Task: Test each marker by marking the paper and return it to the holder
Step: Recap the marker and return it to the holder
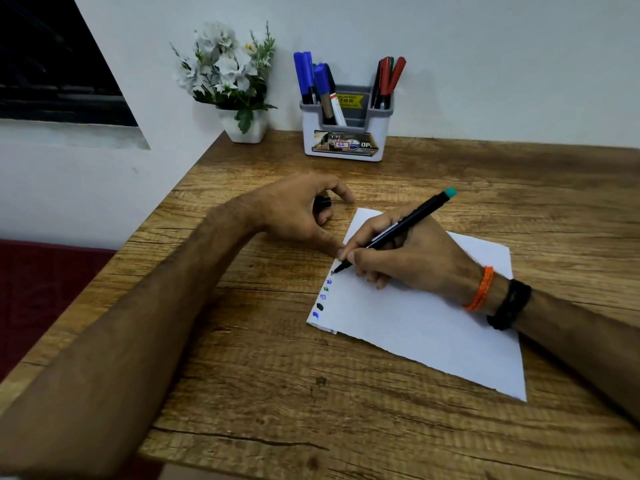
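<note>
While the right hand point(408, 258) grips the marker point(398, 230), tip on the paper point(433, 327), a short light stroke suffices. Left hand point(298, 213) holds the cap point(322, 203); keep it near for recapping.

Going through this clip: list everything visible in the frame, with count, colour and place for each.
marker in use: one, black with teal end, tip on the paper's left edge
paper: one white sheet, on the table, right of centre
test marks: about five, blue, green and black, down the paper's left edge
holder: one, grey and white, at the wall
stored markers: several; blue-capped on the left, red and green on the right
flower pot: one, white, white flowers, left of holder
table: one, wood
cap: one, black, in the left hand
left hand: grips the cap
right hand: holds the marker; orange and black wristbands
</note>
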The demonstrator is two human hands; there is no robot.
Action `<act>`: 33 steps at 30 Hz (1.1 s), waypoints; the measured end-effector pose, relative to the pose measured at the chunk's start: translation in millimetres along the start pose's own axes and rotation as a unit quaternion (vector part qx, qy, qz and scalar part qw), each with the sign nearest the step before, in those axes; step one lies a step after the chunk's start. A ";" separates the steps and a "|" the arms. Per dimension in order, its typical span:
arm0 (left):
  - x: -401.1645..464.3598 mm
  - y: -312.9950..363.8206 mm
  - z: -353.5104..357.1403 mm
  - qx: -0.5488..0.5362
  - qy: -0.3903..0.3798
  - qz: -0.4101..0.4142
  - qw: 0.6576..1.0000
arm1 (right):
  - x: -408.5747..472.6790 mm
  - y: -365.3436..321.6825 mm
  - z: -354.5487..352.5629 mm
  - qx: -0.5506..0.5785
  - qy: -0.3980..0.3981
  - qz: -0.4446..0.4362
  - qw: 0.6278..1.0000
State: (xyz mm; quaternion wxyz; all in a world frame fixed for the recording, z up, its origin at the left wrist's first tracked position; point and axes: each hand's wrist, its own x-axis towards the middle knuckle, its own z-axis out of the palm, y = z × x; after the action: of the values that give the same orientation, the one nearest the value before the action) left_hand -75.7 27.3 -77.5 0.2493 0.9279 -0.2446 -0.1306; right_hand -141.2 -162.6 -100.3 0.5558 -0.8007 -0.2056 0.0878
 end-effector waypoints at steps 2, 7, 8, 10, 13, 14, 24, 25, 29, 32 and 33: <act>-0.3 1.2 0.1 0.002 0.001 0.002 1.000 | 0.0 -0.3 0.5 -0.004 -0.004 -0.002 1.000; -1.0 1.3 0.7 0.009 -0.001 -0.001 1.000 | 0.4 -0.3 0.1 -0.002 0.002 0.002 1.000; -0.9 1.2 0.8 0.008 -0.002 -0.001 1.000 | 0.1 -0.6 0.2 -0.005 -0.002 -0.001 1.000; -0.7 1.1 0.5 0.009 -0.003 -0.002 1.000 | 0.3 -0.5 0.5 -0.005 0.001 -0.003 1.000; -0.8 2.2 0.2 0.006 -0.004 -0.003 1.000 | 0.1 0.0 0.3 -0.003 0.012 -0.002 1.000; -1.3 2.7 0.2 0.006 -0.004 -0.003 1.000 | -0.3 -0.3 0.4 -0.004 0.007 -0.003 1.000; -2.7 3.7 -0.7 0.013 -0.002 -0.005 1.000 | -1.0 -0.3 0.7 0.002 0.004 -0.003 1.000; -2.4 3.6 -0.4 0.013 -0.003 -0.005 1.000 | -0.9 0.1 0.3 0.006 0.009 -0.002 1.000; -2.8 4.7 -0.3 0.016 -0.002 -0.004 1.000 | -0.9 0.5 0.5 0.003 0.002 -0.007 1.000; -2.4 3.8 -0.1 0.014 -0.001 -0.001 1.000 | 0.9 1.8 1.3 0.011 0.017 -0.002 1.000; -2.1 3.0 0.0 0.013 -0.001 -0.001 1.000 | 1.3 1.8 1.4 0.016 0.022 -0.002 1.000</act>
State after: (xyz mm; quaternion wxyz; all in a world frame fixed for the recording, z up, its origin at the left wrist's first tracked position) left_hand -78.6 26.1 -75.7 0.2364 0.9312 -0.2457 -0.1288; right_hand -140.1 -161.4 -102.4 0.5728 -0.7932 -0.1933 0.0728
